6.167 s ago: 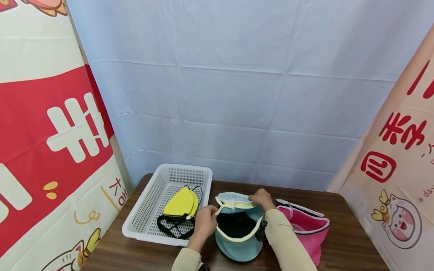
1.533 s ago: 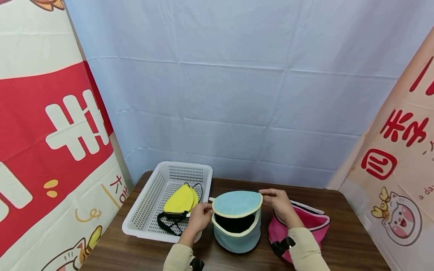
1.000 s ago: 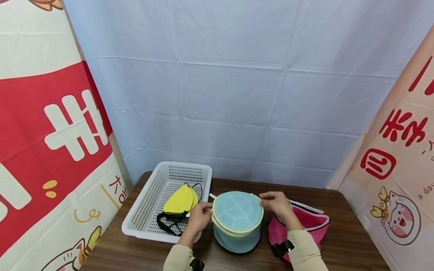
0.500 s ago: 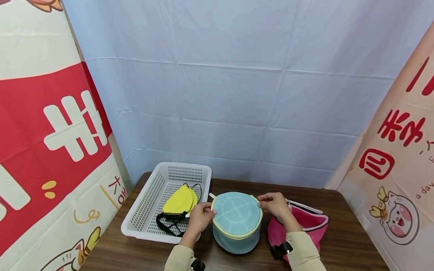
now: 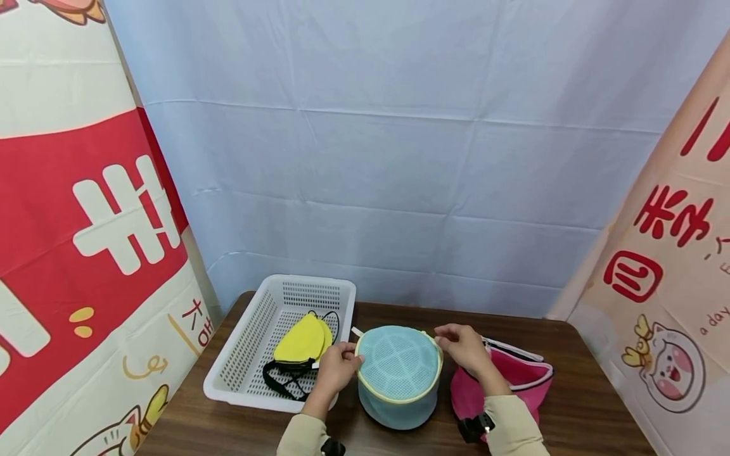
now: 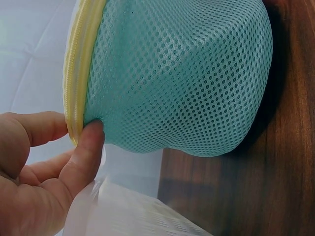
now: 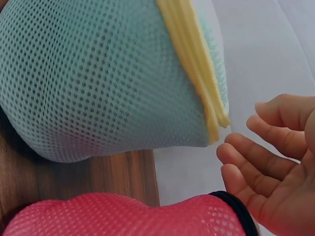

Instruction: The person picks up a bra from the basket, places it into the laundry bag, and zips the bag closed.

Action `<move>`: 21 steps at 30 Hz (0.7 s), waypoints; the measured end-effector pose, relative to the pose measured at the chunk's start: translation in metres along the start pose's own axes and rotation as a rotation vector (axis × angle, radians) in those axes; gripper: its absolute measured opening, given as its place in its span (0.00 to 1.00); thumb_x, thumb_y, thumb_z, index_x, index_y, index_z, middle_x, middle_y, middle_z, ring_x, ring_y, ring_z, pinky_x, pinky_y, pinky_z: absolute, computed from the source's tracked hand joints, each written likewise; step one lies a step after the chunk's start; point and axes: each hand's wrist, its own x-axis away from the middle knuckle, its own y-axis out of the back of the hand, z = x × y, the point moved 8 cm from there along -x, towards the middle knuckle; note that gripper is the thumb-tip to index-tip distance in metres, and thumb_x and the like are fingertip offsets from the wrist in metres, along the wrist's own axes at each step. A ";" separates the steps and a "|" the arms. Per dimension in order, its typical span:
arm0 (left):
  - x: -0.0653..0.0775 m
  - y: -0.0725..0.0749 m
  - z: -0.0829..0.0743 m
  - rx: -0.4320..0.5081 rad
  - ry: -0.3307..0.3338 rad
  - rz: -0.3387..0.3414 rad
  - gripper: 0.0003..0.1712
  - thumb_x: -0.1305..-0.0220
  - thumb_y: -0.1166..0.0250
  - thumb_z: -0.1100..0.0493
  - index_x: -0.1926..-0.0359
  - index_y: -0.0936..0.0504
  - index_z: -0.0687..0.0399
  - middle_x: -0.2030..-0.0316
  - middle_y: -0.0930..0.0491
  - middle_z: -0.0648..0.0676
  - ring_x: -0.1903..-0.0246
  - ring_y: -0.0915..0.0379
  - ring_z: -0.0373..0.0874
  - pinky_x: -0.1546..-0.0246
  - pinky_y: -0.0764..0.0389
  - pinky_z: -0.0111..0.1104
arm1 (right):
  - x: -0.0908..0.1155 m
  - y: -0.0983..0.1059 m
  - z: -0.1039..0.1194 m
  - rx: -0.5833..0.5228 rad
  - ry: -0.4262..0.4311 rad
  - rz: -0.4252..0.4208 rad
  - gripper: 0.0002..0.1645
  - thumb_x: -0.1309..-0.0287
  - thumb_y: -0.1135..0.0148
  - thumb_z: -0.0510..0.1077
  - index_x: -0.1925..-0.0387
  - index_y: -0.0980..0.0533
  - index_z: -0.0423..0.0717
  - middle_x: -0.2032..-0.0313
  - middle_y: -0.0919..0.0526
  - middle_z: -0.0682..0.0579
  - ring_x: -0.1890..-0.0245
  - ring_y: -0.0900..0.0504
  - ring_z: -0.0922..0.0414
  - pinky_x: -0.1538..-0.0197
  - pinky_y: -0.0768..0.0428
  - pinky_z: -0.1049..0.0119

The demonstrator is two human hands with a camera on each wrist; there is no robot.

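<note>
Blue mesh bag, lid down, on desk betw. white basket and pink bag. L hand pinches its yellow zip rim; R hand, fingers loosely bent, just beside rim, gripping nothing. Prob. light, soft, easily dented; best held at rim.

On table, left to right: basket, mesh bag, second bag. Folded item in basket; curtain behind table.

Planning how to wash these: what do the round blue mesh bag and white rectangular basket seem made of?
Round blue mesh bag: probably synthetic fabric, faintly glossy, judging by its even holes and soft folds. White rectangular basket: likely moulded plastic, smooth, given its rounded rim and regular slots.
</note>
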 end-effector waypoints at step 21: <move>0.003 0.000 -0.006 0.028 -0.028 0.039 0.15 0.45 0.38 0.71 0.55 0.23 0.73 0.76 0.26 0.54 0.82 0.27 0.43 0.77 0.21 0.45 | -0.021 -0.039 -0.008 -0.037 0.075 0.267 0.24 0.51 0.51 0.22 0.49 0.25 0.31 0.50 0.25 0.36 0.48 0.29 0.41 0.53 0.26 0.53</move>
